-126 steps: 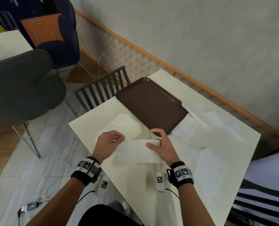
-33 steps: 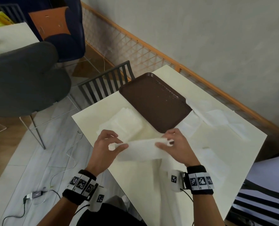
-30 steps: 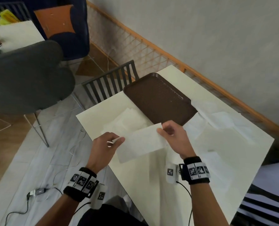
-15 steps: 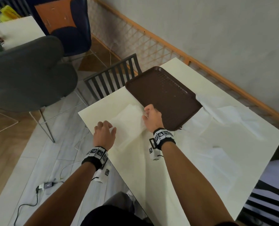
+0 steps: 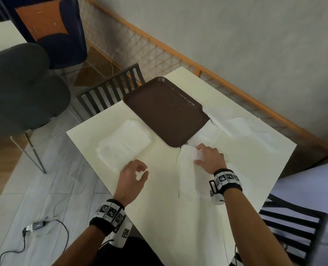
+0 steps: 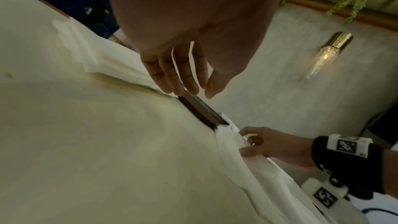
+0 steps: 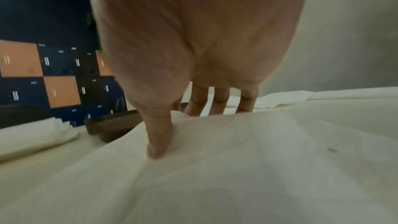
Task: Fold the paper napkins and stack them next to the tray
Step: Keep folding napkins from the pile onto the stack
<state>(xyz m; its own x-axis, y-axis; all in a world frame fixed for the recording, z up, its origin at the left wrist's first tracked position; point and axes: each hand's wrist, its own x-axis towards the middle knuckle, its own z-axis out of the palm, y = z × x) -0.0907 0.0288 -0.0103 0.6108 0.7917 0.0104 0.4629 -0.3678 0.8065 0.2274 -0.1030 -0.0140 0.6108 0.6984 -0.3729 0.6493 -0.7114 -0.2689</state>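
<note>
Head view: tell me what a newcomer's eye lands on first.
The dark brown tray stands out at the far side of the pale table, with a stack of folded napkins to its left. Near the tray's near corner the right hand pinches an unfolded napkin; the left hand hovers empty.
</note>
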